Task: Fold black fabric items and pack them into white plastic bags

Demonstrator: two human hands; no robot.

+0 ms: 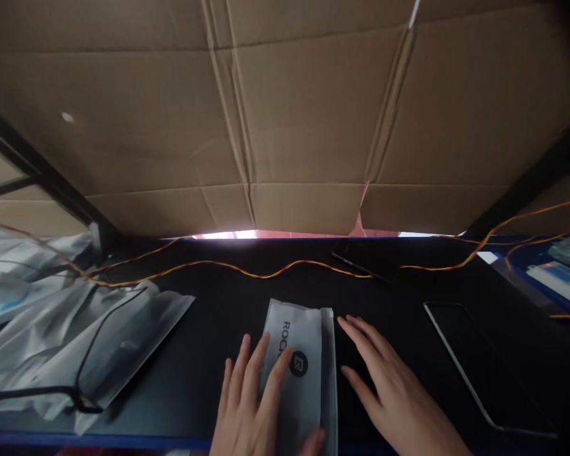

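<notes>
A frosted zip pouch (pixel 308 392) with a round black logo and dark lettering lies flat on the black tabletop, close to the front edge. My left hand (pixel 251 399) rests over the pouch's left side, fingers spread. To the right of the pouch, my right hand (pixel 389 380) is held with its fingers stretched out and thumb apart, holding nothing. Its fingertips are close to the pouch's zip edge; whether they touch it I cannot tell. Part of the lettering is hidden by my left fingers.
A phone-shaped dark panel (pixel 489 367) lies at right, with another dark phone (pixel 361 258) at the back. Clear plastic bags (pixel 137 335) and black-framed glasses (pixel 78 396) occupy the left. A red-yellow twisted wire (pixel 261 276) crosses behind the pouch. Cardboard (pixel 308 114) walls the back.
</notes>
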